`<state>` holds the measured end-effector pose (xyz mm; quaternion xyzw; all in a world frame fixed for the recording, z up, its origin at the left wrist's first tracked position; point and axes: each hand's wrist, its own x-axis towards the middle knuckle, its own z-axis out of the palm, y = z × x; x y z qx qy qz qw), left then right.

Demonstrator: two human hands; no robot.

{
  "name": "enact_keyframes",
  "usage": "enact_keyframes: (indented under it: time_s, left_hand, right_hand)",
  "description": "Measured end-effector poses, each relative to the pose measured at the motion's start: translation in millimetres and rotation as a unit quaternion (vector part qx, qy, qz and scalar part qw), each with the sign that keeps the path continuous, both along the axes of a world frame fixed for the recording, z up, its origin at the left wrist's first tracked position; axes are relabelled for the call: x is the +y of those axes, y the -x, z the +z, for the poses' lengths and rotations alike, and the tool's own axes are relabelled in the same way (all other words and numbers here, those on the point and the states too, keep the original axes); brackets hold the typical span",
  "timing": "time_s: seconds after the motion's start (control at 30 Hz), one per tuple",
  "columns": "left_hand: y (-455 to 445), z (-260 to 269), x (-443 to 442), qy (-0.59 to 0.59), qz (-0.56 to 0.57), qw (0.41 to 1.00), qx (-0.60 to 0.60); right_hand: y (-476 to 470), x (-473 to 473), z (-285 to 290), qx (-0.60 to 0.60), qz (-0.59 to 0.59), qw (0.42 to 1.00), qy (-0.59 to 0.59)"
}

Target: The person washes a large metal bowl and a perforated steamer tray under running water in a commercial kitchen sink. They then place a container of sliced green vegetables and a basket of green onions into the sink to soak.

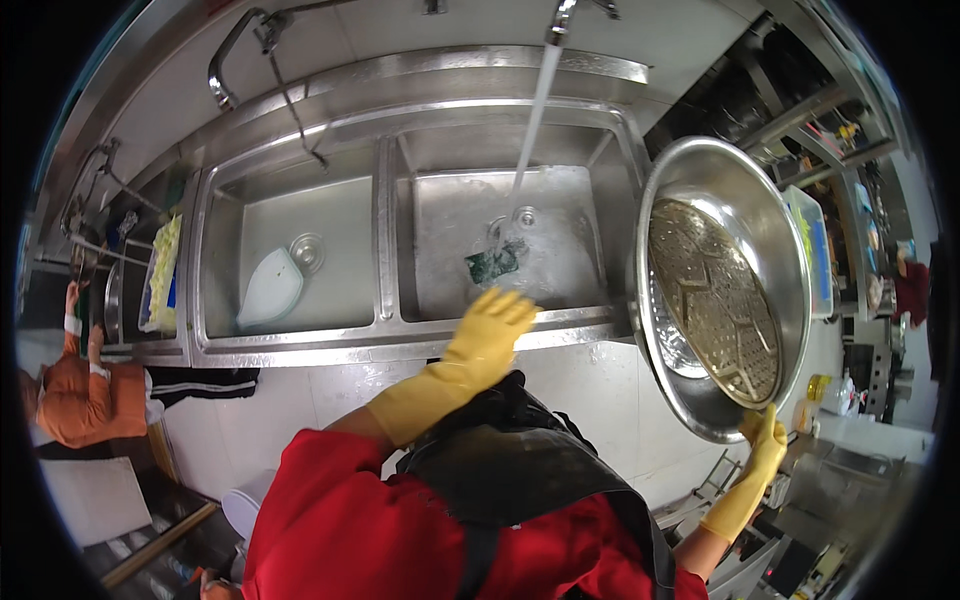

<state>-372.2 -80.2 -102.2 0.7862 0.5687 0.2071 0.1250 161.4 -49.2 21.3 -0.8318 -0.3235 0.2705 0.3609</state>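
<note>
My left hand (491, 330), in a yellow rubber glove, is held over the front edge of a stainless steel sink with nothing in it. My right hand (763, 439), gloved the same way, grips the near rim of a large steel basin (769, 255) tilted at the sink's right end. Inside the basin leans a round perforated metal steamer plate (712, 296). Water (535, 124) runs from a faucet (561, 26) into the right sink compartment (442, 206). A green scouring pad (491, 264) lies wet on that compartment's floor, just beyond my left fingertips.
A white plastic scoop (274, 285) lies in the left compartment (341, 217). Farther left stands a tub of pale green vegetables (163, 274), near a person in orange (94, 401). A clear plastic container (814, 255) is behind the basin. A white bucket (246, 501) stands behind me.
</note>
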Motion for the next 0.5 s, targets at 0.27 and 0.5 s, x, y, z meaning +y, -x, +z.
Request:
enact_keyframes:
  time_s: [0.27,0.5]
  left_hand:
    - [123,-55,-21,0.072,0.365,0.928,-0.006]
    - [146,-83,3,0.127,0.332,0.925,0.132]
  right_hand:
    - [263,25,74,-0.229,0.356,0.885,-0.194]
    - [485,105,-178,-0.133,0.744,0.626,0.191]
